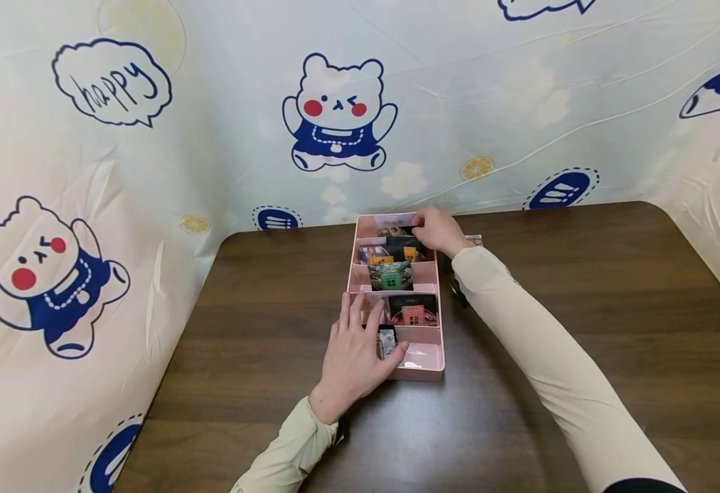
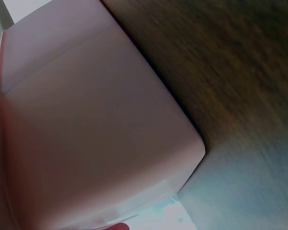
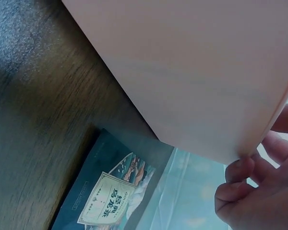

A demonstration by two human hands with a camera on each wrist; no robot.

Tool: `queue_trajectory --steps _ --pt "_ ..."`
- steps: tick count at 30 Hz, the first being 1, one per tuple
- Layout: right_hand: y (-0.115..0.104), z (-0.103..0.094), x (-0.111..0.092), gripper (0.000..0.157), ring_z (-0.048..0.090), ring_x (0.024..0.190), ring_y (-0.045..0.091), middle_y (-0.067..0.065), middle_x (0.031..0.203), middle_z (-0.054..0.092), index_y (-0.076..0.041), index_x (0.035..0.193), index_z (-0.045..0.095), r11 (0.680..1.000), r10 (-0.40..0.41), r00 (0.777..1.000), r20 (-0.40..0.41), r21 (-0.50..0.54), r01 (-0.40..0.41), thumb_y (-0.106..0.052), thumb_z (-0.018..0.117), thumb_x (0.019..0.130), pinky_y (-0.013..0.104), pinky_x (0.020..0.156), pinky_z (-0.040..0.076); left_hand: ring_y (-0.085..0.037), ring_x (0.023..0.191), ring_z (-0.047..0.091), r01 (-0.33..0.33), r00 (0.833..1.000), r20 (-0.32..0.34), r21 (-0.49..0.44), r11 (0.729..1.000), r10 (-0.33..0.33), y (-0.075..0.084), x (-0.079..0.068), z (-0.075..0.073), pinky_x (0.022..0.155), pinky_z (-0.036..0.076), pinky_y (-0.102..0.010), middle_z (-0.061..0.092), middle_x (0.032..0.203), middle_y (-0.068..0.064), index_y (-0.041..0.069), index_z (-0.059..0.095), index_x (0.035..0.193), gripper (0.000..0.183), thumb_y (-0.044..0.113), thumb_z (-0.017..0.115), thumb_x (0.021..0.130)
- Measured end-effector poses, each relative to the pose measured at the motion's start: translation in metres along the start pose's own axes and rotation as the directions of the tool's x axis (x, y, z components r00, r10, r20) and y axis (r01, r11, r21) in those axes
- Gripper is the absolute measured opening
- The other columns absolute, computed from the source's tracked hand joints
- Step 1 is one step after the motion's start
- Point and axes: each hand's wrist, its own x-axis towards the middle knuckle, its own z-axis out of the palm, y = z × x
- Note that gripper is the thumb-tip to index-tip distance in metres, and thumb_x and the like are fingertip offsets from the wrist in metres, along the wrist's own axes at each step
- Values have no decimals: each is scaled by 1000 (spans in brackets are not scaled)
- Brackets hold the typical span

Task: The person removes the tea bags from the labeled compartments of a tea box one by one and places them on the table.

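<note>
A pink organizer box (image 1: 421, 374) with a row of compartments stands lengthwise on the table. My right hand (image 1: 441, 231) reaches into its far end and pinches the right end of a dark tea packet (image 1: 392, 232) there. In the right wrist view its curled fingers (image 3: 239, 168) lie at the box's corner, and the thumb and index tips are hidden by the wall. With fingers spread, my left hand (image 1: 355, 356) rests over the box's near left edge, partly covering a black-and-white packet (image 1: 388, 340). Packets with orange (image 1: 381, 260), green (image 1: 390, 279) and red (image 1: 413, 315) labels stand in between.
To the right of the box, a dark green oolong tea packet (image 3: 105, 196) lies on the wooden table (image 1: 261, 329), mostly behind the right sleeve in the head view. A printed curtain (image 1: 446, 103) hangs along the table's back and left sides.
</note>
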Motion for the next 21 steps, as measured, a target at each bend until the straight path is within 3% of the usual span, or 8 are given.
queue_trajectory --steps 6,21 --pt "2 0 2 26 62 93 29 15 125 61 -4 118 61 1000 11 1000 15 -11 -11 -17 51 98 44 85 49 -43 145 23 6 1000 7 -4 1000 -6 0 -1 0 97 45 -57 33 152 -16 18 47 141 76 69 47 84" --pt "1 -8 -5 26 60 95 29 15 121 61 -6 121 58 999 4 1000 25 -47 -3 -18 50 98 46 87 48 -42 145 22 7 1000 12 -10 1000 -7 0 -1 0 97 45 -56 31 153 -16 18 45 142 77 69 49 84"
